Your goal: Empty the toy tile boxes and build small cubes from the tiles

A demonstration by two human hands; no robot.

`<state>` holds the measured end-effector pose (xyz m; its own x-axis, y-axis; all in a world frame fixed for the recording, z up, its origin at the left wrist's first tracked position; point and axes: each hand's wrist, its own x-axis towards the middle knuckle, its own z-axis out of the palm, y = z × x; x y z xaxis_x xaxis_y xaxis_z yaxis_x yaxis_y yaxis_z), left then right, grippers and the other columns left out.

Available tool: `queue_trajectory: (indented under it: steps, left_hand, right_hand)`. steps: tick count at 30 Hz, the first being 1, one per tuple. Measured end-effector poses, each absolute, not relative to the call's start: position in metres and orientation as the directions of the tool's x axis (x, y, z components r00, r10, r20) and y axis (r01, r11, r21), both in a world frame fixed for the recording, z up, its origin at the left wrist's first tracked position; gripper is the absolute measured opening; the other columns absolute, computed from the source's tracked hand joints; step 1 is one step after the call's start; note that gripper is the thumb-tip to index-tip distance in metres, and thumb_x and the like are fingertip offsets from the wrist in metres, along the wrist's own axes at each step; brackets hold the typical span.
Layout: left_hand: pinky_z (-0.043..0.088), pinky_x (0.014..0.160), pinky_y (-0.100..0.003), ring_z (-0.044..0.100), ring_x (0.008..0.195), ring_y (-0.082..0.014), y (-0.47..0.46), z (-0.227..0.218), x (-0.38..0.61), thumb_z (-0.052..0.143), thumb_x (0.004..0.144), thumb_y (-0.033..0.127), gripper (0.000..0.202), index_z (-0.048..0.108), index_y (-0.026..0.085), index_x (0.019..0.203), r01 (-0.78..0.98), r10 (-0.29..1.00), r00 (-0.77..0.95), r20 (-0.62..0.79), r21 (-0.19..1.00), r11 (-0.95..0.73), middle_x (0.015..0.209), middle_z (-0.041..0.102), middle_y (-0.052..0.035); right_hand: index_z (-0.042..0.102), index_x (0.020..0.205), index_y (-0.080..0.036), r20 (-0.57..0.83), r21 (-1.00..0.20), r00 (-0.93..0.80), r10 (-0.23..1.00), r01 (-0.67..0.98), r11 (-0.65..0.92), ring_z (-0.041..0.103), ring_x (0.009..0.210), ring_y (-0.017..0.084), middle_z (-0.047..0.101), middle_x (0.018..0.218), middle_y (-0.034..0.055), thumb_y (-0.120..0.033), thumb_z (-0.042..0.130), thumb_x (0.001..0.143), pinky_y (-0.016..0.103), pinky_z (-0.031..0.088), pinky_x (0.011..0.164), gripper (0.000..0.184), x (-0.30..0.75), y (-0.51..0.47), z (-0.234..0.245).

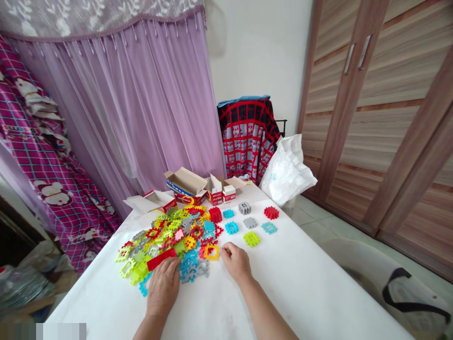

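Observation:
A pile of interlocking plastic building pieces [189, 257] in red, yellow, green, blue and grey spreads over the white table. My left hand [164, 283] lies palm down at the pile's near edge, fingers stretched out. Its fingertips reach to a flat red strip [161, 259], possibly touching it. Just right of the pile is my right hand [236, 260], its fingers curled in; whatever they may hold is hidden. A yellow square frame piece [211, 252] lies close to those fingertips. Farther right sit separate pieces: a green one [252, 239], a blue one [232, 227] and a red stack [271, 212].
Open cardboard boxes [186, 182] stand along the table's far edge behind the pile. Grey pieces [244, 208] sit near the back. A white plastic bag [288, 170] is beyond the far right corner. The table's right edge borders a floor with a translucent tub [371, 274].

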<state>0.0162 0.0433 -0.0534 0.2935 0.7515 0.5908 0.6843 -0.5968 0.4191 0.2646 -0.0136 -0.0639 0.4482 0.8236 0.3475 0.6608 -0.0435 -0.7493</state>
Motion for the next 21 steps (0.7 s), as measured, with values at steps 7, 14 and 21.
queue_trajectory:
  steps: [7, 14, 21]
  left_hand:
    - [0.048, 0.098, -0.050, 0.065, 0.106, -0.0287, 0.083, -0.027, 0.053, 0.057, 0.080, 0.053, 0.037, 0.067, 0.026, 0.103, 0.423, 0.939, 0.116, 0.325, 0.839, -0.343, 0.109, 0.072, -0.0092]
    - [0.034, 0.113, -0.044, 0.045, 0.134, -0.0254, 0.149, 0.014, 0.145, 0.020, 0.087, 0.069, 0.073, 0.052, 0.018, 0.128, 0.012, 0.969, 0.224, -0.103, 0.995, 0.103, 0.150, 0.041, -0.0169]
    - [0.028, 0.116, -0.042, 0.032, 0.142, -0.0267, 0.181, 0.015, 0.185, 0.018, 0.084, 0.073, 0.077, 0.052, 0.013, 0.119, -0.125, 0.901, 0.284, -0.327, 0.919, 0.373, 0.153, 0.033, -0.0202]
  right_hand:
    - [0.064, 0.071, -0.023, 0.312, -0.898, 0.580, 0.752, 0.438, 0.035, 0.059, 0.057, 0.016, 0.066, 0.061, 0.0008, -0.038, 0.046, 0.082, 0.023, 0.040, 0.057, 0.026, 0.270, 0.001, -0.071]
    - [0.060, 0.069, -0.022, 0.239, -0.958, 0.585, 0.775, 0.273, 0.089, 0.055, 0.052, 0.016, 0.058, 0.053, -0.0011, -0.041, 0.047, 0.081, 0.024, 0.040, 0.053, 0.026, 0.268, 0.004, -0.067]
    - [0.058, 0.068, -0.021, 0.187, -0.978, 0.575, 0.796, 0.184, 0.097, 0.052, 0.051, 0.014, 0.056, 0.053, -0.0018, -0.041, 0.048, 0.083, 0.023, 0.037, 0.051, 0.026, 0.265, 0.012, -0.069]
